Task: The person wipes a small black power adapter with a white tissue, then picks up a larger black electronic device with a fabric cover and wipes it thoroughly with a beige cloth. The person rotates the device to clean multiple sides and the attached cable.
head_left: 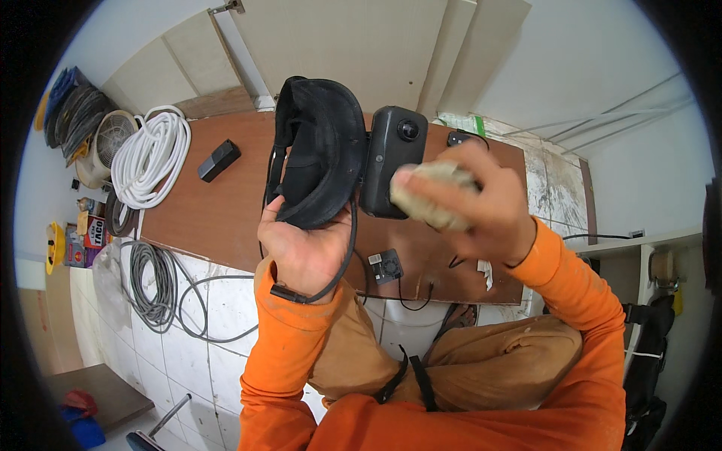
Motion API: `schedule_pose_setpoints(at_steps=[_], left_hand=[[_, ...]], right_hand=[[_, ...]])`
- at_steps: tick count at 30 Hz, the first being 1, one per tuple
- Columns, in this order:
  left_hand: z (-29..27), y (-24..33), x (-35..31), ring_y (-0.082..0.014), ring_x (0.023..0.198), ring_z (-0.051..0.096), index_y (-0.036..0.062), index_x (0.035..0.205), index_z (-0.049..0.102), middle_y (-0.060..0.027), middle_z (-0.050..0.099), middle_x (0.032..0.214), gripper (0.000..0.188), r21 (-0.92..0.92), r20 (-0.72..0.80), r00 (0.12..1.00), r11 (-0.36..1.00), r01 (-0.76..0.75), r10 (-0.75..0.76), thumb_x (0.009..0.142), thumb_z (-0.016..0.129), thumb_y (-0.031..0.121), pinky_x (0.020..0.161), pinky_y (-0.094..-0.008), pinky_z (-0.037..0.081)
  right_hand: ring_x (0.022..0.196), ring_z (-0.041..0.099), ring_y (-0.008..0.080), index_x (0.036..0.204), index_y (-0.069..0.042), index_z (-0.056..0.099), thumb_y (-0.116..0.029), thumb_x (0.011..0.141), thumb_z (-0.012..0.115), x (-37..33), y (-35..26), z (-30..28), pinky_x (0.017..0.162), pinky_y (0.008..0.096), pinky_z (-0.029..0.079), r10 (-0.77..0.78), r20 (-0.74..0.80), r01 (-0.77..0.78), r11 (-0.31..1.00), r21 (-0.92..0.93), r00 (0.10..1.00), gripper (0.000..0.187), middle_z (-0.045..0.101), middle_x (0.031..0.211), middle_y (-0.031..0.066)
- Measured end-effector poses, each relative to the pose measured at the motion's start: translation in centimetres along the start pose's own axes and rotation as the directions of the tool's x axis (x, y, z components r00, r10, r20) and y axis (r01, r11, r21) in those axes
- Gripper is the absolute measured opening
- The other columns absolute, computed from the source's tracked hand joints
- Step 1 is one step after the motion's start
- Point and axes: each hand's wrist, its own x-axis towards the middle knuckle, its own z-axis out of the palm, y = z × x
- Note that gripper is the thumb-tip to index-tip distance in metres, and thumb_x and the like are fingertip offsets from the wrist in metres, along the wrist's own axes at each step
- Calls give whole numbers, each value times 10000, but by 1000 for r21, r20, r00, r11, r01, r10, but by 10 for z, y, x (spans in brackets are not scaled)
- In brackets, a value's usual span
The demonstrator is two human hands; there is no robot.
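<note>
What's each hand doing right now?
Left hand: closed, holding the black cap with its camera unit.
Right hand: closed on a pale cloth.

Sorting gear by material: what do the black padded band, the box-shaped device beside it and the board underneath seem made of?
Padded band: probably matte foam or fabric, creased and soft-looking. Device: likely hard plastic, smooth with slight sheen. Board: seemingly wood or laminate, flat reddish-brown surface.
</note>
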Motion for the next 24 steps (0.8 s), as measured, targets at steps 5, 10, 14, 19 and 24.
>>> schedule_pose_setpoints(at_steps=[5,10,14,19,24], left_hand=[[-1,1,2,-363,1234,596,-37,1254,590,-218,605,1345,420,33,8,1000,999,-7,7,957,395,188,1084,-550,462],[1,-1,-1,-367,1240,588,-33,1258,587,-216,600,1351,424,44,-16,1000,999,11,-10,952,396,188,1091,-543,460],[-2,0,1,-351,1243,562,34,1351,547,-178,574,1371,489,77,55,996,995,62,-66,941,433,275,1058,-510,457],[10,-6,-8,-361,1240,576,-4,1324,547,-207,574,1367,471,133,-47,998,990,37,-31,939,406,227,1098,-520,446],[8,-4,-6,-365,1242,573,1,1331,541,-204,571,1371,477,170,-12,1000,985,28,-27,944,406,244,1090,-524,448]], right_hand=[[754,667,306,1224,-180,721,-78,684,745,-4,24,-3,655,374,561,201,-57,-203,979,-31,978,550,627,966,106],[776,670,298,1228,-189,720,-36,695,691,5,14,-10,684,369,561,108,-88,-111,993,-30,990,555,632,988,105],[766,667,298,1207,-189,724,-25,717,699,5,24,-17,676,369,560,243,-42,-242,970,27,969,517,622,969,102],[737,648,305,1155,-140,727,-10,722,676,10,16,-20,655,362,534,149,-23,-149,989,26,989,455,615,956,110],[775,633,301,1144,-132,731,-25,723,685,6,40,-25,688,380,535,373,-6,-371,925,82,928,437,617,961,99]])
